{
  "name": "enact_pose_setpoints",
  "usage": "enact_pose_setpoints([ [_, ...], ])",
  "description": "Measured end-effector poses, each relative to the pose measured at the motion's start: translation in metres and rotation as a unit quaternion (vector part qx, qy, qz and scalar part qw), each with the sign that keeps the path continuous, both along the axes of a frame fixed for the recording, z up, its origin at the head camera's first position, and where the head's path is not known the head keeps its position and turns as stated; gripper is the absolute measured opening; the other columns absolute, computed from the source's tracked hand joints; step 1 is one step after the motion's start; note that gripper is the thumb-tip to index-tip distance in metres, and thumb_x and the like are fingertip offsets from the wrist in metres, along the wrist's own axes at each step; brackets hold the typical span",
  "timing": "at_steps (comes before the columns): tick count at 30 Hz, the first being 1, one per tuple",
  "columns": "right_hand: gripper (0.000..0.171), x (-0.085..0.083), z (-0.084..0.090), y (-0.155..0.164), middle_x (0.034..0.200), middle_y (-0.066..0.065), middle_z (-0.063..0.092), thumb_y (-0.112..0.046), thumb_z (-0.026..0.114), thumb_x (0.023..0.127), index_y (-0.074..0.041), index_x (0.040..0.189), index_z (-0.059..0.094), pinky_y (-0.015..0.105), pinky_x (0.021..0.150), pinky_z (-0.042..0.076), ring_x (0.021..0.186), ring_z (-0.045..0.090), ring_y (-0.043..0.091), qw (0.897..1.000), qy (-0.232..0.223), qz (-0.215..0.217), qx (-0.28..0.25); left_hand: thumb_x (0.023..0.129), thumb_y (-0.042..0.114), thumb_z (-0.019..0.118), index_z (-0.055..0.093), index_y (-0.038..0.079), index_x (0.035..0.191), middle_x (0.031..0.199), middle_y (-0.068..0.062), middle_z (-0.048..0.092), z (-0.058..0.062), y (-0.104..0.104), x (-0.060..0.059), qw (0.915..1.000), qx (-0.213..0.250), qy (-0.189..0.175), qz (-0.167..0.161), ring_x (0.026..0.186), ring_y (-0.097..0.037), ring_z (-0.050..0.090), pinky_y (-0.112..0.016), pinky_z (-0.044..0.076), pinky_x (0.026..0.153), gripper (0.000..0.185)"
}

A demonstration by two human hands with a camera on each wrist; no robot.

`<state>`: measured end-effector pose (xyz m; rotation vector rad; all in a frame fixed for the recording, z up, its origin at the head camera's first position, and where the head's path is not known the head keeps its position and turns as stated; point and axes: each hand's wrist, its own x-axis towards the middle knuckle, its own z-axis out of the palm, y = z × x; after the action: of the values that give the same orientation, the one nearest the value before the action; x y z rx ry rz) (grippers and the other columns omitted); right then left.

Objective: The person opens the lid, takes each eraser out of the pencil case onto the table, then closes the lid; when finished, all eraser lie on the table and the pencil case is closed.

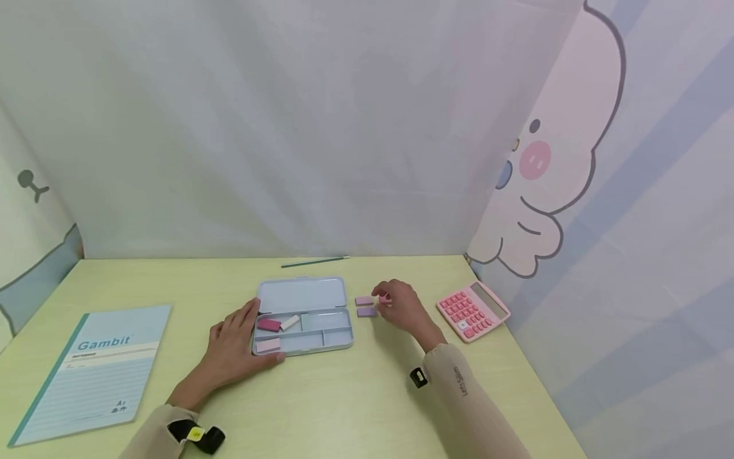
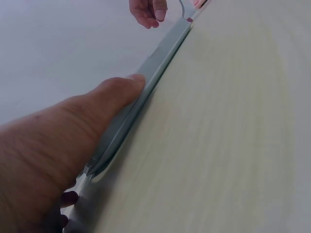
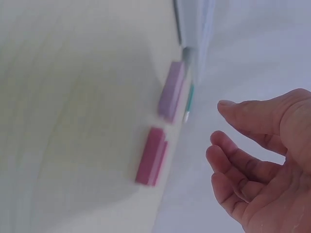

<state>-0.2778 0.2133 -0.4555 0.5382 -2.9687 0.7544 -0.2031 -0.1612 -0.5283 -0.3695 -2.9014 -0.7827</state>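
Observation:
An open light-blue pencil case [image 1: 335, 339] lies mid-table with its lid folded back. Inside are a magenta eraser [image 1: 269, 325], a white eraser [image 1: 290, 322] and a pale pink eraser [image 1: 267, 345]. My left hand [image 1: 235, 341] holds the case's left end, thumb along the front wall and fingers at the left side. My right hand [image 1: 403, 307] hovers over small erasers right of the case, fingers loosely bent and nothing between them in the right wrist view. Near it lie a purple eraser [image 3: 171, 92] and a magenta-pink eraser [image 3: 151, 155]; another mauve eraser [image 1: 364, 300] sits beside them.
A pink calculator [image 1: 473, 310] lies at the right table edge. A Gambit notebook [image 1: 94, 370] is at the left. Along the back edge by the curtain lies a thin green pencil [image 1: 315, 261].

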Motion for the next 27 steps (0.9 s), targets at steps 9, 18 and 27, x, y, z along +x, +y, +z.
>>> enact_pose_setpoints([
  [9, 0.022, 0.010, 0.008, -0.035, 0.113, 0.015, 0.076, -0.003, 0.073, 0.096, -0.004, 0.117, 0.076, 0.045, 0.092, 0.058, 0.104, 0.071, 0.033, 0.998, -0.003, 0.050, -0.043, 0.080, 0.072, 0.079, 0.025, -0.002, 0.168, 0.174, -0.024, 0.029, 0.001, 0.000, 0.000, 1.0000, 0.001, -0.001, 0.000, 0.151, -0.049, 0.035, -0.070, 0.028, 0.110, 0.128],
  [18, 0.023, 0.013, 0.004, -0.066, 0.117, 0.015, 0.077, -0.002, 0.071, 0.097, -0.003, 0.120, 0.075, 0.039, 0.093, 0.059, 0.104, 0.070, 0.030, 0.995, -0.025, 0.069, -0.062, 0.079, 0.073, 0.079, 0.025, -0.002, 0.168, 0.174, -0.023, 0.030, -0.001, 0.000, 0.000, 1.0000, -0.002, -0.002, 0.002, 0.150, -0.048, 0.036, -0.070, 0.029, 0.110, 0.128],
  [27, 0.018, 0.014, -0.004, -0.092, 0.113, 0.006, 0.078, -0.007, 0.072, 0.100, -0.010, 0.117, 0.077, 0.028, 0.089, 0.058, 0.099, 0.070, 0.019, 0.994, -0.042, 0.080, -0.055, 0.080, 0.074, 0.079, 0.025, -0.002, 0.168, 0.175, -0.024, 0.029, -0.001, 0.000, -0.001, 1.0000, -0.001, -0.005, 0.002, 0.151, -0.049, 0.034, -0.071, 0.028, 0.111, 0.129],
])
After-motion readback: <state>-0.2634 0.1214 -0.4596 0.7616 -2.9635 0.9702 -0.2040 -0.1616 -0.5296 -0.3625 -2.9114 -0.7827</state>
